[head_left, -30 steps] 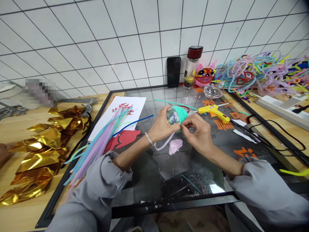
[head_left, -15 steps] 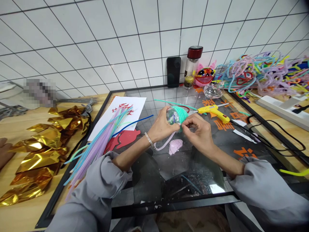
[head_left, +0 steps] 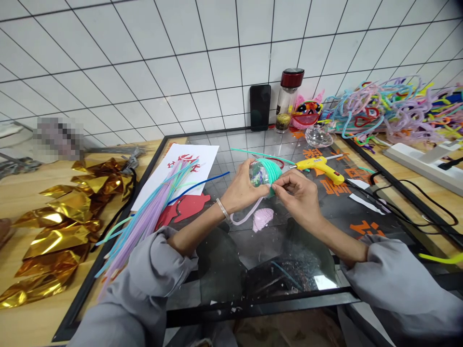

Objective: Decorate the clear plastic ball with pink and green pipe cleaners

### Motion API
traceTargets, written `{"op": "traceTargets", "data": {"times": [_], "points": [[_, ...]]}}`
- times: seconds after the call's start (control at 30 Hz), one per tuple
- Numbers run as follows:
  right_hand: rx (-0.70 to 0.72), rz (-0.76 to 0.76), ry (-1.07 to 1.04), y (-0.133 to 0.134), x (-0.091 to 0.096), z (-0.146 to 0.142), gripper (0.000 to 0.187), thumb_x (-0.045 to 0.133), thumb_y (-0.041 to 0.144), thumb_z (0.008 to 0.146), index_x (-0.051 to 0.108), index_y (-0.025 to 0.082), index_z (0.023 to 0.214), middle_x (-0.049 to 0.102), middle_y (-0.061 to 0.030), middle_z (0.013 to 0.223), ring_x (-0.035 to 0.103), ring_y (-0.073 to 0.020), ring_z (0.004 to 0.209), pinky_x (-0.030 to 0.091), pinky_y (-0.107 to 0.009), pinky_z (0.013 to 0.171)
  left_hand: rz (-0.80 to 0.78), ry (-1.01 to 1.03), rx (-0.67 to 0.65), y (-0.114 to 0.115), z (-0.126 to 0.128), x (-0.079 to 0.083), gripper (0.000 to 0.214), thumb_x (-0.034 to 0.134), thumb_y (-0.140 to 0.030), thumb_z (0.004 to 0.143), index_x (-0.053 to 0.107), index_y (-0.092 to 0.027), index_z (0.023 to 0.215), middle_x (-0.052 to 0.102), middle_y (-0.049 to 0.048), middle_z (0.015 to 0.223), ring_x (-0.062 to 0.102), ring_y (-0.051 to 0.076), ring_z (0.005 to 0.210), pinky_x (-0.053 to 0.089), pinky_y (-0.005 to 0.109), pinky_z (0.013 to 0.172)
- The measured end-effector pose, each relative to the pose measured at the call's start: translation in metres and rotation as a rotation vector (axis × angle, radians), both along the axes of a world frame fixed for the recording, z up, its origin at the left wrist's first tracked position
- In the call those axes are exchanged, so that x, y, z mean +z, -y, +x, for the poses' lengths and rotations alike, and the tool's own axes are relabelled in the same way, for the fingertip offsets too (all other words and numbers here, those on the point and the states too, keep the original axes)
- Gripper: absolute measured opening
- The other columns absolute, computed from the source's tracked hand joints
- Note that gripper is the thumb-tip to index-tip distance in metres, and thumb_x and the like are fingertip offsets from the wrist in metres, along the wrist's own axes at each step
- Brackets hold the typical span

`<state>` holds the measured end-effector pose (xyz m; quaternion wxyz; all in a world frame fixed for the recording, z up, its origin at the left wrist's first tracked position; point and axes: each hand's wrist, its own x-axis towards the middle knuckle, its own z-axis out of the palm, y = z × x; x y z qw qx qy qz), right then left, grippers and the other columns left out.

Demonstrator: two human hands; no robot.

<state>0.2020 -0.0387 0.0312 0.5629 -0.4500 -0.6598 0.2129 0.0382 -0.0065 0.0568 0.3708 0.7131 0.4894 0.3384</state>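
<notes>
My left hand [head_left: 241, 189] grips a clear ball [head_left: 259, 174] half wrapped in teal pipe cleaner [head_left: 272, 169], holding it above the glass-topped table [head_left: 275, 255]. My right hand [head_left: 298, 195] is closed in a pinch on the wrapping at the ball's lower right side. A pale pink pipe cleaner [head_left: 246, 215] hangs from under my left hand. A small pink coiled piece [head_left: 262, 218] lies on the glass just below both hands.
A yellow glue gun [head_left: 323, 167] lies right of the ball. A bundle of pipe cleaners [head_left: 144, 217] lies left over white paper [head_left: 183, 169]. Gold foil pieces [head_left: 68, 221] lie far left. A phone [head_left: 260, 107], jar [head_left: 288, 99], and tangled pipe cleaners [head_left: 394, 108] stand behind.
My right hand's fingers have shifted slightly up against the ball. At the far left edge, another person's hand has drawn back almost out of view.
</notes>
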Motion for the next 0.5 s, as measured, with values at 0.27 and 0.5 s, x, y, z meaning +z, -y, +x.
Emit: {"op": "traceTargets", "data": {"times": [0.27, 0.5], "points": [[0.014, 0.060, 0.045, 0.0006, -0.0009, 0.0010, 0.014, 0.064, 0.018, 0.083, 0.062, 0.018, 0.069, 0.056, -0.0006, 0.071, 0.056, -0.0140, 0.066, 0.045, -0.028, 0.058, 0.027, 0.000, 0.000, -0.0013, 0.0001, -0.0028, 0.073, 0.068, -0.029, 0.068, 0.038, -0.014, 0.133, 0.046, 0.0186, 0.139, 0.045, 0.033, 0.132, 0.034, 0.050, 0.113], [0.012, 0.067, 0.079, 0.0020, -0.0007, 0.0000, 0.013, 0.064, 0.015, 0.083, 0.061, 0.018, 0.071, 0.057, -0.0008, 0.072, 0.056, -0.0143, 0.068, 0.046, -0.028, 0.060, 0.009, 0.006, 0.015, -0.0005, 0.0018, 0.0005, 0.072, 0.070, -0.026, 0.066, 0.041, -0.012, 0.130, 0.050, 0.0187, 0.135, 0.049, 0.032, 0.128, 0.036, 0.048, 0.112]]}}
